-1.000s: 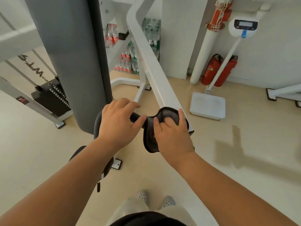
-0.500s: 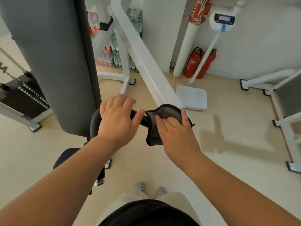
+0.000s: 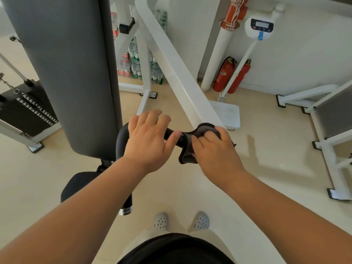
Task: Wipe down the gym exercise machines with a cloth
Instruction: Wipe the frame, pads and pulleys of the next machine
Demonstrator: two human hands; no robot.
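Left grip (image 3: 146, 143) and right grip (image 3: 215, 155), both curled, sit close together

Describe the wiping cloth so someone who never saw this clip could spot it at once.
Follow the white slanted beam right of the tall grey back pad down to its near end. There the right hand grips a dark grey cloth around the black handle bar, beside the left hand. It alone is crumpled; the bar is smooth.

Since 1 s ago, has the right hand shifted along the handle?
No. The right hand still grips the cloth on the handle at the lower end of the white beam; only the view shifted.
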